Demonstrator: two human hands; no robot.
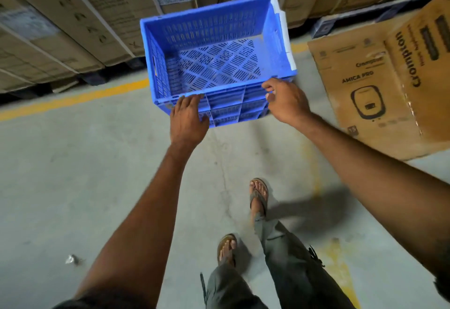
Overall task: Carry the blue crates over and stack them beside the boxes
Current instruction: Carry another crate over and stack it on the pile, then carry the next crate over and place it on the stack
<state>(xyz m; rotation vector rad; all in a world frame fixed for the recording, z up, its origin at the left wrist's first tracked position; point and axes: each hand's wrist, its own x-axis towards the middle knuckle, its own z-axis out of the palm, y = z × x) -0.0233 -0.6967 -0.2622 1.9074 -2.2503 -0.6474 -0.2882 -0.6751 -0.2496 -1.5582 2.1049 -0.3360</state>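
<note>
An empty blue crate [219,60] with slotted walls and floor is straight ahead of me, tilted slightly, low over the concrete floor. My left hand [187,118] lies against its near wall with the fingertips on the rim. My right hand [285,101] has its fingers curled over the near right corner of the rim. A white label runs along the crate's right side. Brown cardboard boxes [73,16] stand stacked just behind the crate.
A large Crompton cardboard box [389,84] stands on the floor to the right of the crate. Stacked boxes rest on dark pallets [341,24]. A yellow line [73,99] crosses the floor. My sandalled feet [258,196] are below, and a scrap of litter [71,258] lies at lower left.
</note>
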